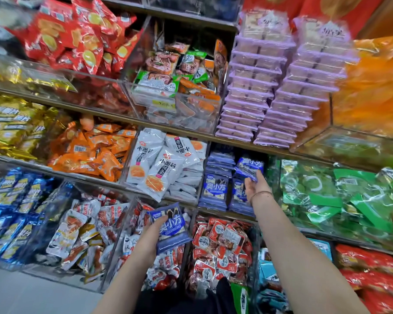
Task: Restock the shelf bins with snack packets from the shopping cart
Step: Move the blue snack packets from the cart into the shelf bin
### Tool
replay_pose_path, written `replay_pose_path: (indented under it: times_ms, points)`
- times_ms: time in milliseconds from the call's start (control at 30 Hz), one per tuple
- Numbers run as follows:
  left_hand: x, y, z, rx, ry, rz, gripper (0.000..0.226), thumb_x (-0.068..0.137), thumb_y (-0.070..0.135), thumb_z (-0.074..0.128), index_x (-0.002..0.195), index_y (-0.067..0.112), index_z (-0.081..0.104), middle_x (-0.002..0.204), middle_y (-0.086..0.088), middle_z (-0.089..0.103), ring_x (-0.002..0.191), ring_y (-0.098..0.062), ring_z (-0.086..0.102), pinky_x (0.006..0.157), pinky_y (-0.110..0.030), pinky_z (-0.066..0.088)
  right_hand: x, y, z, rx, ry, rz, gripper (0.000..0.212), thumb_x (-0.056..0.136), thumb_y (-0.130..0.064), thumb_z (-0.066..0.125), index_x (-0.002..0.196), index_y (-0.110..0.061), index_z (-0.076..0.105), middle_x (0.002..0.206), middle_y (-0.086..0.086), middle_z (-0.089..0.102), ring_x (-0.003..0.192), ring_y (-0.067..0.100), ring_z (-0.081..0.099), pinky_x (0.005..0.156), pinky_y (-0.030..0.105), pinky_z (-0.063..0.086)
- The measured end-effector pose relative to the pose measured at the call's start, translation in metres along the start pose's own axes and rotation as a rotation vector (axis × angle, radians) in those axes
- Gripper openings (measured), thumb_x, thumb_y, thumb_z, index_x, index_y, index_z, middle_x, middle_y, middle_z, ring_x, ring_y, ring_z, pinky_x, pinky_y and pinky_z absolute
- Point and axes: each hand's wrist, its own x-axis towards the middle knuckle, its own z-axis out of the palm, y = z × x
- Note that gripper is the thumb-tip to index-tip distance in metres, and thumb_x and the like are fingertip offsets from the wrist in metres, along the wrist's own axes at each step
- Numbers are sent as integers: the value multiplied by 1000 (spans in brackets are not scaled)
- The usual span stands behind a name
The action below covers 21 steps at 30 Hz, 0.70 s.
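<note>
Blue-and-white foil marks the goods in play. Head view: the right hand (pixel 254 185) reaches up into the blue-packet bin (pixel 227 177) on the middle shelf, its fingers curled and pinching a small blue packet (pixel 250 167) by its lower edge, so that the packet stands just above the fingertips and over the right-hand stack already in the bin. A thin bracelet (pixel 260 194) rings the wrist below. The left hand (pixel 156 230) is held lower and nearer the body, thumb across the face and fingers closed beneath a held stack of blue packets (pixel 170 227) of the same print; how many lie in that stack cannot be counted, though several edges show. Beside the right-hand fingers, to their left, sit white packets (pixel 159 168); to their right, green packets (pixel 338 196); under the left hand lie red-and-white packets (pixel 220 243) in the lower bins. The shopping cart is not in view. Judged progress: the bin already holds two tall, orderly columns, so filling appears well advanced; the pinched packet is not yet set down, and the left hand's supply remains to be shelved, with little headroom seemingly left under the shelf above.
</note>
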Motion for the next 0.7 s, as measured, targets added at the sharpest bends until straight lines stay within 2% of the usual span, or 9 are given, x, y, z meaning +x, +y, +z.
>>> replay_pose_path:
  times_ms: [67, 100, 167, 267, 333, 433, 567, 633, 700]
  points:
    - [2, -1, 1, 0, 9, -12, 56, 90, 37, 62, 139, 16, 45, 118, -14, 67, 97, -32, 68, 88, -44, 53, -2, 3, -2, 99, -20, 7, 52, 85, -37, 66, 129, -14, 51, 141, 5, 46, 102, 8, 62, 85, 17, 49]
    - [2, -1, 2, -3, 9, -16, 56, 90, 36, 62, 139, 16, 45, 116, -13, 68, 95, -32, 69, 86, -43, 53, -2, 5, -4, 167, -39, 17, 56, 86, -38, 64, 134, -15, 46, 146, 4, 40, 116, 10, 56, 86, 18, 47]
    - [2, -1, 3, -11, 5, -20, 53, 90, 36, 61, 138, 16, 47, 112, -13, 70, 92, -31, 71, 82, -41, 54, -2, 9, -8, 294, -73, 49, 65, 89, -37, 61, 143, -14, 33, 151, 4, 31, 129, 15, 46, 88, 21, 46]
    - [4, -3, 3, -11, 8, -19, 52, 90, 36, 62, 136, 16, 49, 112, -12, 70, 93, -31, 71, 88, -46, 54, 3, 8, -8, 291, -127, 33, 64, 93, -30, 56, 144, -4, 28, 148, 11, 34, 131, 22, 43, 102, 28, 43]
    - [6, -3, 4, -7, 28, -16, 45, 90, 34, 62, 130, 16, 54, 104, -12, 73, 91, -32, 71, 90, -47, 53, 6, 1, -4, 259, -159, 28, 59, 96, -31, 50, 143, -2, 30, 145, 13, 38, 131, 22, 43, 108, 30, 38]
    - [6, -3, 5, -13, 48, -17, 40, 89, 33, 63, 124, 14, 58, 95, -11, 75, 85, -31, 71, 80, -43, 56, 9, -11, 4, 233, -198, 18, 58, 98, -33, 45, 143, -1, 29, 146, 14, 38, 132, 22, 43, 110, 31, 35]
    - [2, -3, 11, 21, 29, -23, 43, 89, 35, 62, 126, 13, 56, 95, -10, 75, 80, -28, 73, 65, -32, 51, 9, -21, 5, 215, -227, 40, 61, 97, -38, 44, 141, 2, 30, 145, 18, 38, 131, 27, 43, 109, 35, 37]
    - [-2, -3, 16, 50, 31, -20, 46, 90, 35, 62, 129, 12, 53, 97, -10, 75, 81, -26, 72, 65, -31, 49, 2, -19, -4, 99, -264, 44, 57, 98, -37, 42, 140, 1, 33, 142, 18, 40, 128, 28, 45, 107, 37, 39]
    - [-8, -5, 24, 85, 11, -18, 44, 91, 33, 60, 129, 11, 52, 92, -9, 76, 78, -22, 72, 65, -30, 48, -9, -8, -20, -199, -330, 22, 49, 99, -33, 43, 136, -1, 37, 131, 15, 49, 116, 26, 53, 98, 36, 45]
